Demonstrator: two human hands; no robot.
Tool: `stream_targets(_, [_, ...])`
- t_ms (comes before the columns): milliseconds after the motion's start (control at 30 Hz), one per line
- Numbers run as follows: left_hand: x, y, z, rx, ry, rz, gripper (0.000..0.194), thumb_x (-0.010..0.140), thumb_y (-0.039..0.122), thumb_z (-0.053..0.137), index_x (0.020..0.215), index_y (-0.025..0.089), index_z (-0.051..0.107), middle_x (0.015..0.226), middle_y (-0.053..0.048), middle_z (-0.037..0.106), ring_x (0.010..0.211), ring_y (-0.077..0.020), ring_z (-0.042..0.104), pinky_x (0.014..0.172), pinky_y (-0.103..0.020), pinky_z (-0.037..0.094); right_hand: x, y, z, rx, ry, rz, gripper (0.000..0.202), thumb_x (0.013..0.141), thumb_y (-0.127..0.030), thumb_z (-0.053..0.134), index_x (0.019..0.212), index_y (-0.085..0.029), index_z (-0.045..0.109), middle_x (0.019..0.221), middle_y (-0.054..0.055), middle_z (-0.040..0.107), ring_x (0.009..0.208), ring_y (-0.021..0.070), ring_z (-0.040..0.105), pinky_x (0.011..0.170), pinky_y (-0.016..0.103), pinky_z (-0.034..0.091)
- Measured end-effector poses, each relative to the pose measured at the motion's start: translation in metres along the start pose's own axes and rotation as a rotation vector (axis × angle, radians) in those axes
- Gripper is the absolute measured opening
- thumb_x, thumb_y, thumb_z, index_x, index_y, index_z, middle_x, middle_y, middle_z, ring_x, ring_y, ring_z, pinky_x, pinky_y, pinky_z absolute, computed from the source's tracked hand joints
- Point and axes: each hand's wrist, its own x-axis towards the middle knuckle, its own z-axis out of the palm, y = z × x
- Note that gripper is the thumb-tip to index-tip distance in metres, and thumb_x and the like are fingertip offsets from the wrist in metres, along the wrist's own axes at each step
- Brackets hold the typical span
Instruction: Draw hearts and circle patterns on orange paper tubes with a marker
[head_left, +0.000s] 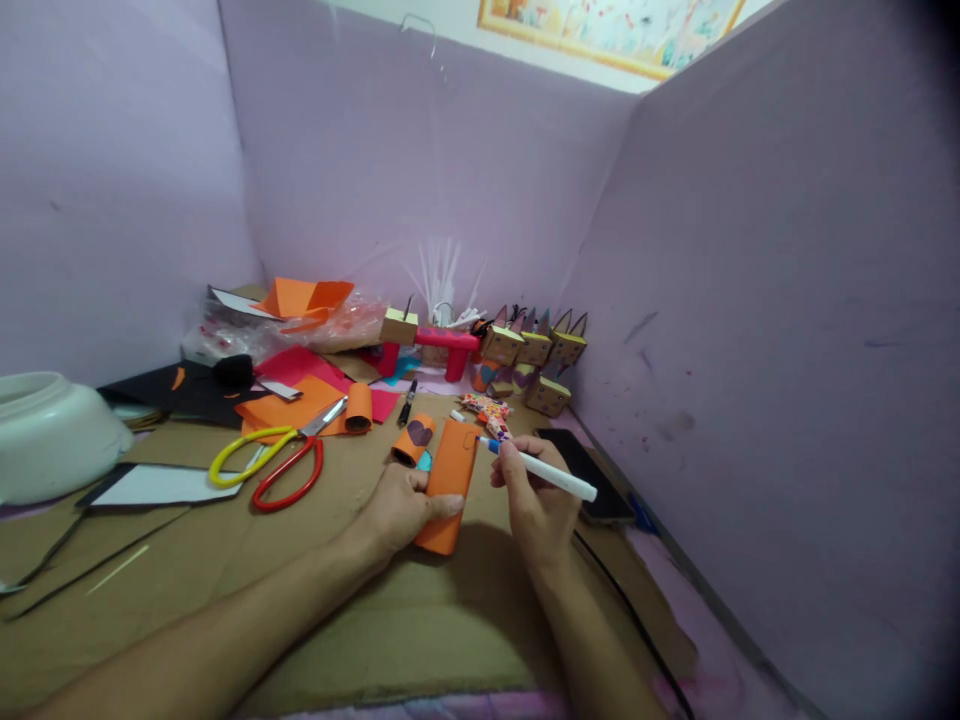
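My left hand (403, 510) grips the lower part of a flat orange paper piece (450, 470), thumb on top. A small outline is drawn near its upper right corner. In my right hand (541, 505) is a white marker (555, 474) with a blue collar, its tip at or just off that outline. Just beyond lie an orange paper roll with a purple heart (414, 440) and a small white cap (457, 415). Scissors (289, 450) with one yellow and one red handle rest to the left, their blades by another orange roll (358, 408).
Brown cardboard (337, 630) covers the work surface. A phone (589, 475) with a black cable lies at the right. Small box heads with pointed ears (534, 347) stand at the back, beside a pink stand (448, 342). A white pot (56, 440) sits at the left.
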Motion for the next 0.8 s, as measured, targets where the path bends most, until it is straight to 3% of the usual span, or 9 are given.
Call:
stream_targets(267, [0.0002, 0.0008, -0.0001, 0.061, -0.007, 0.015, 0.028, 0.048, 0.033, 0.074, 0.057, 0.010, 0.062, 0.055, -0.003, 0.057, 0.052, -0.0127, 0.050, 0.052, -0.026, 0.039, -0.0001, -0.0033, 0.0029, 0.017, -0.033, -0.048, 0.010, 0.083, -0.028, 0.057, 0.083, -0.018, 0.057, 0.059, -0.003, 0.057, 0.051, 0.0110, 0.055, 0.051, 0.024, 0.045])
stream_targets(500, [-0.0037, 0.0052, -0.0018, -0.071, -0.081, -0.024, 0.032, 0.050, 0.036, 0.072, 0.064, 0.010, 0.060, 0.059, -0.004, 0.059, 0.053, -0.0138, 0.052, 0.053, -0.026, 0.039, 0.0016, -0.0073, 0.0014, 0.115, 0.092, 0.048, 0.013, 0.083, -0.030, 0.056, 0.078, -0.018, 0.054, 0.058, -0.004, 0.056, 0.049, 0.0100, 0.053, 0.049, 0.023, 0.044])
stream_targets(800, [-0.0017, 0.0035, -0.0028, -0.067, -0.054, -0.031, 0.029, 0.047, 0.024, 0.071, 0.070, 0.010, 0.061, 0.061, -0.003, 0.060, 0.056, -0.0149, 0.054, 0.054, -0.027, 0.040, -0.0074, 0.0012, 0.0009, 0.002, -0.088, 0.028, 0.014, 0.083, -0.033, 0.055, 0.080, -0.018, 0.056, 0.056, -0.003, 0.057, 0.050, 0.0109, 0.054, 0.049, 0.023, 0.043])
